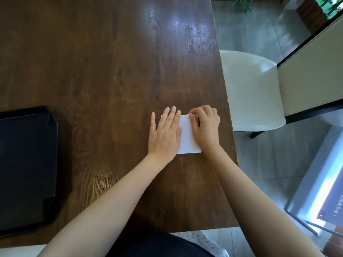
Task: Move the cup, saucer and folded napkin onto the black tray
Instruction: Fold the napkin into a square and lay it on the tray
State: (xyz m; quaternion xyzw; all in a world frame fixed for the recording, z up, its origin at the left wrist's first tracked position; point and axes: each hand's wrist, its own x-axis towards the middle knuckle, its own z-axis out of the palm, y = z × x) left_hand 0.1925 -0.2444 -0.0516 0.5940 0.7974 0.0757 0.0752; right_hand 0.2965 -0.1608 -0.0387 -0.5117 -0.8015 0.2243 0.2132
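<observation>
A white folded napkin [187, 138] lies on the dark wooden table [111, 71] near its right edge. My left hand [165, 134] rests flat on the napkin's left part, fingers spread and straight. My right hand [205, 127] covers the napkin's right side, with its fingertips curled and pinching the far top edge. The black tray [27, 164] sits at the left edge of the view, well apart from both hands, with nothing visible in it. No cup or saucer is in view.
A white cushioned chair [252, 89] stands just past the table's right edge. Grey floor tiles lie beyond it. A glass panel with a dark poster [323, 191] is at the lower right.
</observation>
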